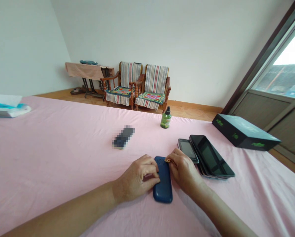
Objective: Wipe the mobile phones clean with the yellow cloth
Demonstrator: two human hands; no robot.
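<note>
A dark blue mobile phone (pixel 163 184) lies back side up on the pink cloth in front of me. My left hand (pixel 139 174) grips its left edge, with the thumb and fingertips resting on the back. At the phone's upper right corner, my right hand (pixel 182 166) is closed in a pinch on a small yellowish piece (pixel 167 160). That piece touches the phone's back beside a round patterned patch near the top; its exact kind is too small to tell.
Right of my hands lie a grey phone (pixel 188 150) and a stack of black tablets (pixel 211 156). Beyond stand a green spray bottle (pixel 165 119) and a black box (pixel 246 131). A pixelated dark phone-like object (pixel 123 137) lies left of centre, a tissue pack (pixel 8 108) far left.
</note>
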